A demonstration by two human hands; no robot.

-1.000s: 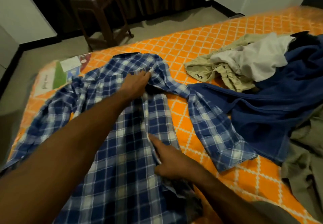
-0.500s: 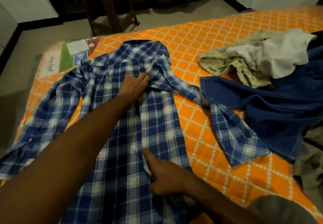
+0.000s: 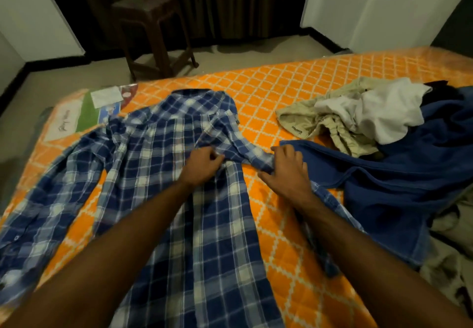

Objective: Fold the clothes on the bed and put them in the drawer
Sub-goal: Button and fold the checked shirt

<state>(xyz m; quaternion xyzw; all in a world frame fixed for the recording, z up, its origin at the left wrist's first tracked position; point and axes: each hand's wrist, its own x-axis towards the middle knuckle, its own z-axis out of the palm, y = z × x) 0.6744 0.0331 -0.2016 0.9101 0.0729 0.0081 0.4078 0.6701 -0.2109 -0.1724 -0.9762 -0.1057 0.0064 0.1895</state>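
Head view, your blue plaid shirt [image 3: 179,199] spread flat on the orange bed [image 3: 281,92], collar away from you, left hand [image 3: 202,165] fingers pinching fabric below the collar, right hand [image 3: 286,171] fingers curled around the right sleeve, sleeve cuff hidden under your forearm, shirt hem cut off at frame bottom.

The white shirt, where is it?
In the head view, the white shirt lies crumpled at the right of the orange bed, on the beige garment and beside the blue one.

Both hands [image 3: 202,165] [image 3: 286,171] grip the plaid shirt [image 3: 179,212] on the bed [image 3: 281,92].
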